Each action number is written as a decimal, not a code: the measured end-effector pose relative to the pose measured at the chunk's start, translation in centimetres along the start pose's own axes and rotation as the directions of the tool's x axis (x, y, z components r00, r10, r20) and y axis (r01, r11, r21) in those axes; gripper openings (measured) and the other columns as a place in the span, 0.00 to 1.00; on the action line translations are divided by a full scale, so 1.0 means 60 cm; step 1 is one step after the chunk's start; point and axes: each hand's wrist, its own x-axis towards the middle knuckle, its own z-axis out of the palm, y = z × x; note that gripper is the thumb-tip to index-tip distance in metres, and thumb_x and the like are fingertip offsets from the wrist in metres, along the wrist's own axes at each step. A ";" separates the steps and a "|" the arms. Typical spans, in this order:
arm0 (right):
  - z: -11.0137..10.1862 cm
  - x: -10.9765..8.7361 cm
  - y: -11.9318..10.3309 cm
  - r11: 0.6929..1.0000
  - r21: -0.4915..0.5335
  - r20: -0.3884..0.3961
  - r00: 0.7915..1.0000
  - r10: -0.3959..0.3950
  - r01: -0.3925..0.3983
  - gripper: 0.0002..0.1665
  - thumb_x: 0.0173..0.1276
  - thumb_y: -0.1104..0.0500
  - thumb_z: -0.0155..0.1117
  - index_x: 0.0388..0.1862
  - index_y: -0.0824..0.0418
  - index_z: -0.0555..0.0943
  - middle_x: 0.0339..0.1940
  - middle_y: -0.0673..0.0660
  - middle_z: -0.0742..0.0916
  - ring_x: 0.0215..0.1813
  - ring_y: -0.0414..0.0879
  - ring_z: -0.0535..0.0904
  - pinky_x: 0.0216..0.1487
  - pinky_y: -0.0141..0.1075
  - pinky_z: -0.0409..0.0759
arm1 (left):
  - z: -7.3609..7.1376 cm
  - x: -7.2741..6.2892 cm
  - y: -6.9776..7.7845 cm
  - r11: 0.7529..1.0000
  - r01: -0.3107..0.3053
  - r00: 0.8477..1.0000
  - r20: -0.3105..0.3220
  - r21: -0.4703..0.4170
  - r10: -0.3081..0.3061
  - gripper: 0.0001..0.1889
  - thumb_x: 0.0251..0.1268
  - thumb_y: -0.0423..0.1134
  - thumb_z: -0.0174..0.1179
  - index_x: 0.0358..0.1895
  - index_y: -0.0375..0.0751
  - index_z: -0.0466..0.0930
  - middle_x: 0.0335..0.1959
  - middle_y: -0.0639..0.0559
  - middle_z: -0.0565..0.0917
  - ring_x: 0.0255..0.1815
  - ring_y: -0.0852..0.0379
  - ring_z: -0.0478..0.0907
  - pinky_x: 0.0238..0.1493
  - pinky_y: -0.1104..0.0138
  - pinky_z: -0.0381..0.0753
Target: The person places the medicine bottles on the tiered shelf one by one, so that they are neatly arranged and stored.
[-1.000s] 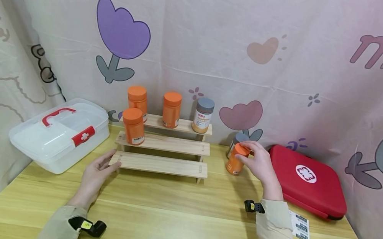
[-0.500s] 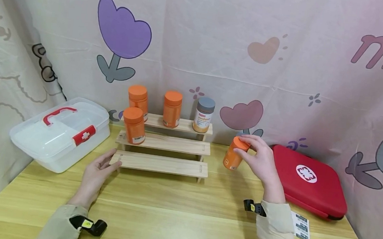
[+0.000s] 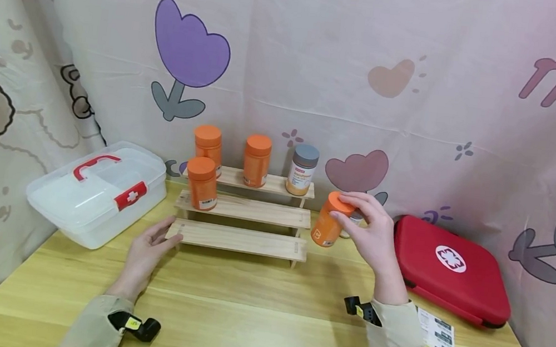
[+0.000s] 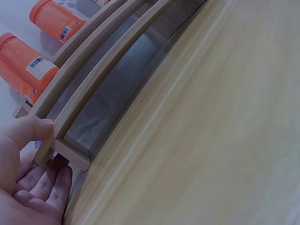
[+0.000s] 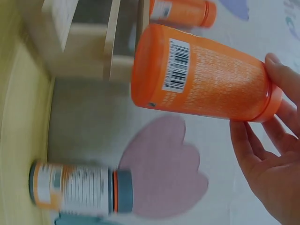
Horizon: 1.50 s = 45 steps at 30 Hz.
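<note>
My right hand (image 3: 370, 227) holds an orange pill bottle (image 3: 327, 226) by its lid, tilted and raised off the table. In the right wrist view its barcode side shows. Behind that hand a grey-lidded bottle (image 5: 79, 187) stands on the table, mostly hidden in the head view. My left hand (image 3: 147, 253) grips the left end of the lowest step of a three-step wooden rack (image 3: 241, 240), thumb on top and fingers below. The top step carries two orange bottles (image 3: 257, 160) and a grey-lidded bottle (image 3: 302, 170). Another orange bottle (image 3: 202, 184) sits at the middle step's left end.
A clear plastic first-aid box (image 3: 97, 195) with a red handle stands left of the rack. On the right lies a red first-aid case (image 3: 450, 268), with a printed card (image 3: 436, 333) near its front edge. A patterned cloth (image 3: 289, 57) hangs behind the table.
My right hand has lifted the orange bottle off the table and carried it left toward the rack, tilting it. My left hand stays at the rack's end. The head view has shifted slightly.
</note>
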 end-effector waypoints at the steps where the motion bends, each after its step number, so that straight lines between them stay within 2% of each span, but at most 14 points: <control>1: 0.004 0.003 -0.013 1.000 0.017 0.001 1.000 -0.012 0.012 0.20 0.51 0.72 0.74 0.46 0.69 0.84 0.47 0.61 0.83 0.46 0.46 0.78 0.47 0.25 0.76 | 0.000 0.001 0.000 1.000 0.000 1.000 0.003 -0.003 0.000 0.38 0.65 0.50 0.61 0.74 0.45 0.57 0.74 0.43 0.57 0.69 0.45 0.60 0.47 0.83 0.69; 4: 0.018 0.013 -0.052 0.998 0.055 0.013 0.999 -0.033 0.033 0.19 0.50 0.74 0.74 0.43 0.73 0.83 0.45 0.64 0.83 0.46 0.49 0.78 0.47 0.26 0.76 | 0.000 0.002 0.000 1.000 0.004 1.000 0.011 -0.006 -0.004 0.37 0.66 0.49 0.61 0.74 0.45 0.56 0.74 0.44 0.56 0.70 0.45 0.59 0.46 0.84 0.68; 8: 0.041 0.025 -0.072 0.992 0.115 0.049 0.997 -0.055 0.049 0.18 0.51 0.73 0.74 0.43 0.73 0.83 0.46 0.64 0.83 0.47 0.52 0.78 0.48 0.28 0.77 | 0.000 0.002 0.001 1.000 0.008 1.000 0.015 -0.003 -0.008 0.37 0.66 0.49 0.60 0.74 0.46 0.56 0.74 0.45 0.56 0.70 0.46 0.59 0.47 0.83 0.68; 14: 0.074 0.043 -0.080 0.974 0.218 0.130 0.988 -0.086 0.057 0.18 0.52 0.73 0.73 0.44 0.73 0.82 0.48 0.66 0.82 0.51 0.54 0.78 0.55 0.36 0.77 | 0.000 -0.001 0.003 1.000 0.004 1.000 0.018 0.004 -0.004 0.37 0.66 0.50 0.60 0.74 0.45 0.56 0.74 0.44 0.56 0.70 0.45 0.59 0.48 0.83 0.68; 22: 0.119 0.063 -0.078 0.944 0.330 0.216 0.973 -0.075 0.000 0.18 0.54 0.73 0.71 0.45 0.75 0.81 0.51 0.68 0.79 0.53 0.55 0.76 0.57 0.40 0.75 | 0.001 -0.001 -0.001 1.000 0.005 1.000 0.007 0.008 -0.005 0.37 0.65 0.50 0.61 0.74 0.43 0.57 0.74 0.44 0.57 0.69 0.47 0.60 0.48 0.83 0.69; 29: 0.156 0.077 -0.075 0.924 0.382 0.199 0.977 -0.079 -0.003 0.16 0.53 0.74 0.71 0.43 0.77 0.80 0.49 0.70 0.79 0.53 0.56 0.76 0.57 0.47 0.75 | 0.001 0.000 -0.002 1.000 -0.001 1.000 0.012 0.015 0.001 0.38 0.65 0.50 0.61 0.74 0.44 0.56 0.74 0.45 0.56 0.70 0.46 0.60 0.47 0.84 0.68; 36: 0.185 0.084 -0.071 0.912 0.408 0.174 0.978 -0.115 0.035 0.16 0.52 0.75 0.71 0.41 0.78 0.80 0.47 0.70 0.78 0.51 0.58 0.76 0.56 0.46 0.76 | 0.001 0.001 -0.002 1.000 0.003 1.000 0.004 0.013 -0.003 0.38 0.65 0.50 0.61 0.74 0.43 0.57 0.74 0.45 0.57 0.70 0.47 0.60 0.48 0.83 0.69; 39: 0.194 0.084 -0.068 0.920 0.390 0.165 0.979 -0.123 0.050 0.16 0.52 0.74 0.72 0.40 0.77 0.80 0.46 0.69 0.79 0.51 0.58 0.77 0.56 0.45 0.76 | 0.001 0.001 -0.002 1.000 0.000 1.000 0.003 0.006 0.000 0.37 0.65 0.50 0.61 0.74 0.43 0.57 0.74 0.46 0.57 0.70 0.48 0.60 0.48 0.83 0.69; 45: 0.228 0.086 -0.028 0.936 0.350 0.152 0.983 -0.103 0.044 0.17 0.51 0.70 0.74 0.41 0.72 0.82 0.47 0.64 0.80 0.51 0.54 0.76 0.55 0.40 0.77 | 0.000 0.001 -0.001 1.000 -0.001 1.000 0.006 0.013 0.001 0.38 0.65 0.51 0.61 0.74 0.43 0.57 0.74 0.45 0.57 0.70 0.47 0.60 0.50 0.82 0.69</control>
